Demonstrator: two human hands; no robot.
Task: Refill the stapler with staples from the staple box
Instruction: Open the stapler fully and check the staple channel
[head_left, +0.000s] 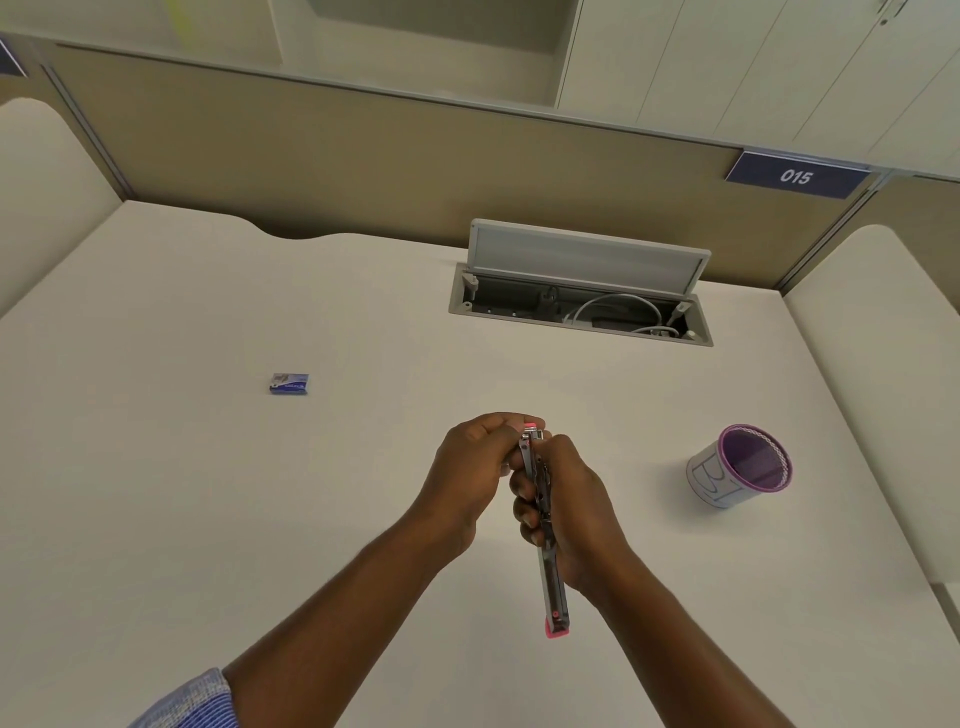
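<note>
A slim metal stapler (551, 582) with pink ends is held above the desk, its length pointing away from me. My right hand (566, 509) grips its middle with curled fingers. My left hand (470, 467) pinches its far end near the pink tip. The small blue staple box (289, 383) lies shut on the desk, well to the left of and beyond both hands. I cannot tell whether the stapler's tray is open.
A purple mesh pen cup (740, 470) stands to the right of the hands. Behind them an open cable hatch (579, 306) with white cables is set into the desk (208, 493). A beige partition (363, 156) closes the back.
</note>
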